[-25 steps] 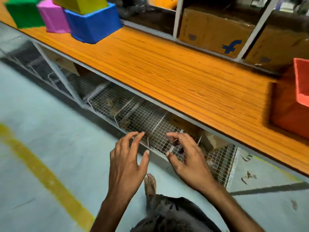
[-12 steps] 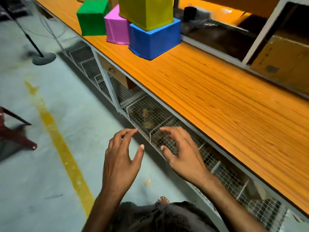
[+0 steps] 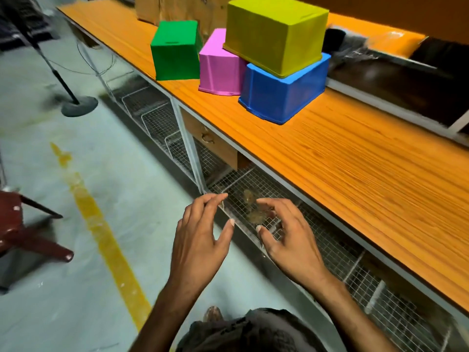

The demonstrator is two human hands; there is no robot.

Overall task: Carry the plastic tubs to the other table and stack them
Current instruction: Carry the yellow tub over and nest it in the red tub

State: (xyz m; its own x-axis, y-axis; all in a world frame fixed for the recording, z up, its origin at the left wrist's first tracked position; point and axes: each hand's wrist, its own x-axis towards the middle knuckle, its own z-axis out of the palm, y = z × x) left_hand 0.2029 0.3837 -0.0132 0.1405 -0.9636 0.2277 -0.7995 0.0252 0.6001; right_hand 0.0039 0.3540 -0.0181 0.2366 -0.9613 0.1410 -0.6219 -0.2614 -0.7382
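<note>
Upside-down plastic tubs stand on the long orange wooden table [image 3: 355,153]. A yellow-green tub [image 3: 275,34] rests on top of a blue tub [image 3: 284,92]. A pink tub [image 3: 219,64] sits to the left of the blue one, and a green tub [image 3: 175,50] stands further left. My left hand [image 3: 200,240] and my right hand [image 3: 286,237] hover side by side in front of me, below the table's edge and well short of the tubs. Both hands are empty with fingers spread.
Wire mesh baskets [image 3: 253,199] and a wooden drawer [image 3: 210,141] sit under the table. A yellow line [image 3: 101,232] runs along the grey floor. A fan stand base [image 3: 78,105] is at the left, and a dark red stool [image 3: 15,229] at the far left. Cardboard boxes [image 3: 162,8] stand behind the tubs.
The view has swung left along the table, so the tubs now appear nearer and more central. Both hands stay empty and spread in front of me.
</note>
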